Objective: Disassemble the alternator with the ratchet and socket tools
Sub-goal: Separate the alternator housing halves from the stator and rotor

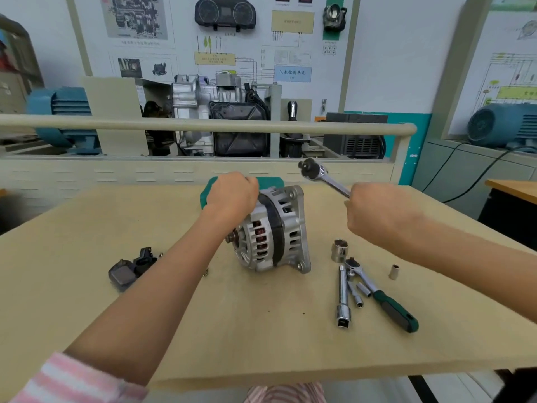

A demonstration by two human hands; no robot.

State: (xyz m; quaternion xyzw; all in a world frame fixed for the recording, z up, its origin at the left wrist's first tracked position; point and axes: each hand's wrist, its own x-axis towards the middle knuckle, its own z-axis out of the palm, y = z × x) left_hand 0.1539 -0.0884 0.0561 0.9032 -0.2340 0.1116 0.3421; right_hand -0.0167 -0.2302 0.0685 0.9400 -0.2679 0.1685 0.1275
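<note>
The silver alternator (274, 231) stands on its edge in the middle of the tan table (232, 330), copper windings showing through its slots. My left hand (232, 193) rests on its upper left side with curled fingers gripping the housing. My right hand (377, 210) grips the handle of a chrome ratchet (319, 174), lifted above the table to the alternator's right, its black head pointing up and away with no socket visible on it.
A large socket (339, 250), an extension bar (343, 295), small sockets (393, 271) and a green-handled ratchet (386, 301) lie at the right. Removed black parts (132, 267) lie at the left. A green case (209, 190) sits behind the alternator. A rail (203, 125) borders the far side.
</note>
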